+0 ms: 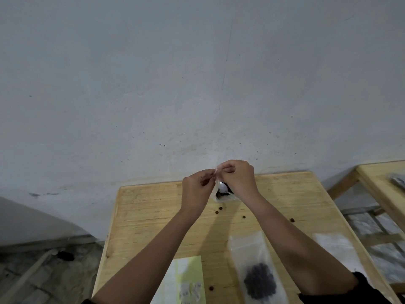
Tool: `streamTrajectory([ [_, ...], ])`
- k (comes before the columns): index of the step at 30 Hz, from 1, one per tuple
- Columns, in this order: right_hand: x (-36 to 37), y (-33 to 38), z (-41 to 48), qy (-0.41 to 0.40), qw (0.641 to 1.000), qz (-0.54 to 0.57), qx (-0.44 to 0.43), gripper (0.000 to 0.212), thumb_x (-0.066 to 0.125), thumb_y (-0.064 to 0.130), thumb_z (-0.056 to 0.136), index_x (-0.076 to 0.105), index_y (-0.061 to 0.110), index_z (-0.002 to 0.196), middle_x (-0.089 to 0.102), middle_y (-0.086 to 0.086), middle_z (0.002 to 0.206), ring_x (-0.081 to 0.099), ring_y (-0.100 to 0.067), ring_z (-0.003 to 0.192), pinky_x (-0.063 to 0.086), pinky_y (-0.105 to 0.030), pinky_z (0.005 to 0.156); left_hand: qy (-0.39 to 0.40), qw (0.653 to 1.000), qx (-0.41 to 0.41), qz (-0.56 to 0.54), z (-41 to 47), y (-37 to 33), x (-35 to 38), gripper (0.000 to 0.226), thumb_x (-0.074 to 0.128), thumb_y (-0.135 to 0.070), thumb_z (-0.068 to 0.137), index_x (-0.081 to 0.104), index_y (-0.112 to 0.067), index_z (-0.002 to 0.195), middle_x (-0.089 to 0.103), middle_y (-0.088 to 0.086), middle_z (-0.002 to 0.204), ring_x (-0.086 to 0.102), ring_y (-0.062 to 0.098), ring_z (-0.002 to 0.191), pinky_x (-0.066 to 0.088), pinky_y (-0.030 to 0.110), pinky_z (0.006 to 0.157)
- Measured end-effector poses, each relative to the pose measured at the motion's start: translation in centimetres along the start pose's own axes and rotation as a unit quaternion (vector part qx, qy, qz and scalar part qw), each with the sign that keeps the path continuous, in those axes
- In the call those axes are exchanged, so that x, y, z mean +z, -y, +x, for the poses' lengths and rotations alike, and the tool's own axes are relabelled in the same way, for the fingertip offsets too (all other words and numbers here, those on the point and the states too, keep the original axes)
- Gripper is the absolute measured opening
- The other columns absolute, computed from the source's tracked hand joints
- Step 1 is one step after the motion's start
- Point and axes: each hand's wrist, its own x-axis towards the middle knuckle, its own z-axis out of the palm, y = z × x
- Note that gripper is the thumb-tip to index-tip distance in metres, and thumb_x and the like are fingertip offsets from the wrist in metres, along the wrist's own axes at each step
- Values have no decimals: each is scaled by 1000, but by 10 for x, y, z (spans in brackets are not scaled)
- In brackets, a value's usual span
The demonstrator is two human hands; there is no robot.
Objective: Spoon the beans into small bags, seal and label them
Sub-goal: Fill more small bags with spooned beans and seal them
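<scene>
My left hand (197,189) and my right hand (237,177) are raised together over the far part of the wooden table (153,216). Both pinch the top edge of a small clear bag (217,172). Below the hands, a white container of dark beans (223,194) with a white spoon in it is partly hidden. A clear bag with dark beans inside (258,279) lies flat near the front right. A yellow-green sheet with white labels (188,284) lies at the front middle.
Several loose beans (220,208) are scattered on the table. Another clear bag (335,244) lies at the table's right edge. A second wooden table (381,185) stands to the right. A grey wall rises behind.
</scene>
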Motion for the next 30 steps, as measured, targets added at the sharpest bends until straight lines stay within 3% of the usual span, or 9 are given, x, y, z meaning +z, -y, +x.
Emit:
streamTrajectory([
  [2, -6, 1, 1, 20, 998, 42, 40, 11, 67, -2, 78, 71, 8, 80, 71, -10, 78, 70, -20, 75, 58, -26, 73, 12, 1000, -2, 9, 5, 2, -6, 24, 66, 3, 82, 70, -3, 104, 72, 0, 89, 66, -5, 80, 50, 11, 76],
  [5, -13, 1, 0, 62, 992, 88, 60, 14, 69, -2, 80, 68, 11, 77, 70, -8, 75, 70, -20, 72, 59, -25, 70, 52, 999, -6, 8, 12, 3, -16, 25, 68, 4, 80, 69, 0, 105, 73, 10, 92, 69, 3, 82, 52, 14, 77],
  [11, -19, 1, 0, 102, 987, 109, 65, 18, 67, -6, 80, 68, 11, 76, 69, -6, 74, 68, -11, 63, 55, -18, 59, 97, 995, -30, -20, 17, 3, -25, 23, 68, 8, 79, 70, -2, 99, 72, 3, 82, 71, 7, 79, 55, 18, 71],
  [18, -17, 2, 3, 81, 991, 79, 70, 16, 67, -2, 81, 69, 13, 75, 70, -8, 75, 68, -20, 70, 59, -27, 71, 72, 997, -24, 5, 19, 1, -18, 19, 71, 2, 78, 72, -10, 93, 72, 1, 82, 69, 6, 77, 53, 16, 71],
  [23, -14, 6, 3, 74, 992, 61, 83, 11, 64, -5, 82, 70, 5, 81, 68, -10, 75, 66, -16, 64, 58, -20, 62, 65, 996, 3, 53, 18, 0, -7, 15, 71, -1, 80, 72, -7, 94, 70, 0, 80, 64, -4, 69, 52, 12, 69],
  [26, -15, 6, 3, 71, 995, 23, 73, 15, 63, -9, 80, 69, 4, 80, 67, -8, 72, 66, -15, 64, 58, -19, 62, 61, 994, 14, 85, 20, 2, -5, 16, 70, -1, 80, 72, -3, 96, 72, 8, 85, 65, 3, 72, 54, 15, 72],
  [30, -20, 1, 0, 72, 995, -71, 17, 22, 52, -10, 80, 70, 1, 80, 66, -2, 70, 67, -14, 71, 58, -24, 72, 44, 988, 51, 141, 26, 3, -18, 13, 69, -2, 81, 73, -2, 93, 73, 5, 83, 65, 5, 71, 53, 14, 72],
])
